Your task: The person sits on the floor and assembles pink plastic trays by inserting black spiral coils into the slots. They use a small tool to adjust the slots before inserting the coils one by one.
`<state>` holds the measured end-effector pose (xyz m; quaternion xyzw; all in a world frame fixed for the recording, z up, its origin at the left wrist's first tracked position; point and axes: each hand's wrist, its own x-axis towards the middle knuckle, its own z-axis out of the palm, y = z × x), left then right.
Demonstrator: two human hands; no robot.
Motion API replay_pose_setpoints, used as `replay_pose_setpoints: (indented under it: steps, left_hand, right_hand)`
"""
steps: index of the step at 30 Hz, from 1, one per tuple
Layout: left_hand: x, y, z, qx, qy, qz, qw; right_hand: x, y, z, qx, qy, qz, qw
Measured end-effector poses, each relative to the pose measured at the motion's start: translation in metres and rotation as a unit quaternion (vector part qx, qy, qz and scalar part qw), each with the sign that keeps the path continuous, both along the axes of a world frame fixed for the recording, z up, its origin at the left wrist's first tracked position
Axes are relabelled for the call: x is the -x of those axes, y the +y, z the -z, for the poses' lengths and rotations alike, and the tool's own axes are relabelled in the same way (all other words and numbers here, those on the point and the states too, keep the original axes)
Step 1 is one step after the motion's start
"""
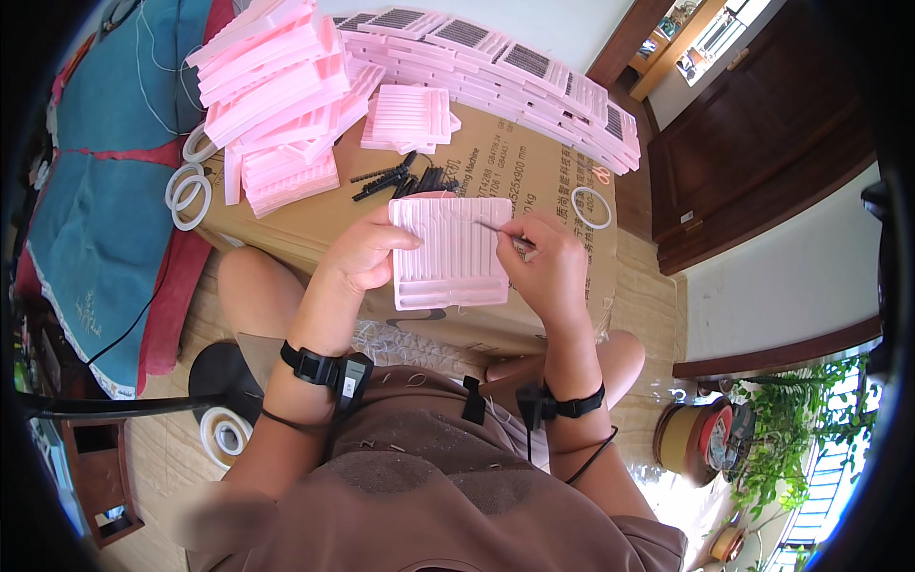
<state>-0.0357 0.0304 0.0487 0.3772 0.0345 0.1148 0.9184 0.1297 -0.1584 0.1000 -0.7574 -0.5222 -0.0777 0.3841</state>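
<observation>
- Pink grooved tray [450,253] is sitting centre-frame, the left hand [367,253] gripping its nine-o'clock edge.
- The right hand [545,262] is pinching a thin pin [489,227] at three o'clock.
- The pin is risking a slip, being so thin.

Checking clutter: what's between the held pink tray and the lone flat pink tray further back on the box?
Head view: a small heap of black pieces lies on the cardboard box between the held pink tray and the flat pink tray.

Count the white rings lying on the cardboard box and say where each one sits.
3 clearly: two overlapping white rings at the box's left edge, one white ring near its right edge. A further one may hide under the pink tray stack.
</observation>
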Motion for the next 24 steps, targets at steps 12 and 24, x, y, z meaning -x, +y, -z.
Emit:
replay_pose_setpoints:
  steps: [12, 24]
  left_hand:
    - [-0.004, 0.002, -0.003, -0.015, 0.001, 0.004, 1.0]
    - [-0.007, 0.004, -0.005, -0.027, 0.004, -0.005, 1.0]
  right_hand:
    - [0.001, 0.003, -0.008, -0.053, 0.068, -0.056, 0.995]
    - [0.001, -0.021, -0.03, 0.225, 0.239, -0.378, 0.866]
